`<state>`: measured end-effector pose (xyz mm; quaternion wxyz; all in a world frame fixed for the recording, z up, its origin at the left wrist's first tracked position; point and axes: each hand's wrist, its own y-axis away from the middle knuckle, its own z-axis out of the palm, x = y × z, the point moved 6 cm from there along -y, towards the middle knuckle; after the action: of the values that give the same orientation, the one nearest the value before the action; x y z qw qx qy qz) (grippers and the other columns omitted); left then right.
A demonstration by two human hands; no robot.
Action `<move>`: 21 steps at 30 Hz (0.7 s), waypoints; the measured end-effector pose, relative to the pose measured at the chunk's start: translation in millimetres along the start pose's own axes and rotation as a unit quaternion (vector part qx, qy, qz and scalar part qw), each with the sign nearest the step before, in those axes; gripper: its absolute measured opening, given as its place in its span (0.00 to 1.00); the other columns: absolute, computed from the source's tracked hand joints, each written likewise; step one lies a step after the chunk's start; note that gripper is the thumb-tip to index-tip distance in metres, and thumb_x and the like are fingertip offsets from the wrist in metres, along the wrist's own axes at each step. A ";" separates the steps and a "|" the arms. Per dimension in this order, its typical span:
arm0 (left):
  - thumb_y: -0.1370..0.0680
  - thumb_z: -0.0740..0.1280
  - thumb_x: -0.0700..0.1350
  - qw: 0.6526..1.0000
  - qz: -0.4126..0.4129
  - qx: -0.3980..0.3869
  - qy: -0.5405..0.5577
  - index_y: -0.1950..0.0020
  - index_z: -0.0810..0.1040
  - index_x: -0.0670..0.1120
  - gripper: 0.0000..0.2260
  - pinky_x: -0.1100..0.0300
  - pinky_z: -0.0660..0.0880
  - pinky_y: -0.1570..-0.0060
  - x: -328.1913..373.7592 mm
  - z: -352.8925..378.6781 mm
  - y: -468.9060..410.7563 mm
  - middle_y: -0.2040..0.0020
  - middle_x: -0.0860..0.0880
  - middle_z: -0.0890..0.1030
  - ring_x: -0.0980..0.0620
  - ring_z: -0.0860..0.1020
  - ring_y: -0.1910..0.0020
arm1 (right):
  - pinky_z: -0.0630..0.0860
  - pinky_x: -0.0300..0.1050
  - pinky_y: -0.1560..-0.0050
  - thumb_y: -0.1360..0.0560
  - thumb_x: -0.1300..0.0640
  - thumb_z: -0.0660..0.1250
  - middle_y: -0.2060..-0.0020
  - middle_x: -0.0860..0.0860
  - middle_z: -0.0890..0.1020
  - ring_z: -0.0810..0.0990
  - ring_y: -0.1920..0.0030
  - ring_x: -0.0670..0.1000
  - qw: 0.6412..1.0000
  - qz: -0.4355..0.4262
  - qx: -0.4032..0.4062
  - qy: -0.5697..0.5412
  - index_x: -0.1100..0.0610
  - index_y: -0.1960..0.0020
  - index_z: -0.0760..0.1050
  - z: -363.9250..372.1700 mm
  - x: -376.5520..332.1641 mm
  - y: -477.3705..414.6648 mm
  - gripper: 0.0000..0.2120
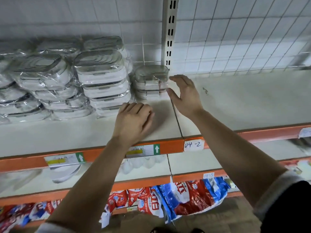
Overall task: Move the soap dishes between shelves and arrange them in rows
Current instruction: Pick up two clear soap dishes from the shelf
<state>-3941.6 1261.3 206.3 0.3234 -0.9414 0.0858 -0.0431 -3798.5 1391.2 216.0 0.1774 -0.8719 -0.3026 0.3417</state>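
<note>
Stacks of white soap dishes with grey clear lids, each in plastic wrap, stand on the upper shelf. A tall stack is mid-shelf, with more wrapped stacks to its left. A short stack stands at the right end beside the upright post. My right hand is spread just right of that short stack, its fingertips at the wrapping, gripping nothing. My left hand hovers over the bare shelf in front of the stacks, fingers loosely curled and holding nothing.
A slotted upright post and a wire grid back panel stand behind. The right shelf bay is bare. The orange shelf edge carries price labels. A lower shelf holds a few white items, and red and blue bags lie below.
</note>
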 end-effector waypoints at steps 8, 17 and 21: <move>0.19 0.61 0.47 0.999 0.040 0.006 0.025 0.52 0.79 0.45 0.10 0.50 0.71 0.54 78.7 17.4 -14.6 0.56 0.47 0.82 0.43 0.79 0.58 | 0.72 0.51 0.40 0.21 0.54 0.64 0.40 0.55 0.79 0.74 0.38 0.59 0.996 0.076 0.026 0.049 0.59 0.35 0.76 -69.4 58.0 59.2 0.17; 0.20 0.61 0.47 0.996 0.084 0.002 0.042 0.50 0.79 0.44 0.10 0.50 0.69 0.55 228.4 46.8 -34.0 0.53 0.46 0.80 0.42 0.78 0.57 | 0.67 0.41 0.46 0.22 0.55 0.64 0.43 0.55 0.81 0.75 0.40 0.58 0.991 0.076 0.076 0.074 0.59 0.38 0.78 -178.9 142.9 143.2 0.15; 0.21 0.62 0.47 0.995 0.083 0.000 0.057 0.47 0.81 0.45 0.10 0.50 0.69 0.54 317.0 67.6 -31.7 0.50 0.46 0.81 0.42 0.79 0.55 | 0.68 0.42 0.47 0.24 0.55 0.64 0.48 0.56 0.82 0.78 0.46 0.61 0.991 0.059 0.106 0.063 0.61 0.43 0.79 -241.1 196.8 193.2 0.14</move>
<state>-3617.0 1266.5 180.8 0.3208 -0.9269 0.1821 -0.0695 -3435.6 1348.5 189.7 0.2668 -0.8842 -0.2015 0.3261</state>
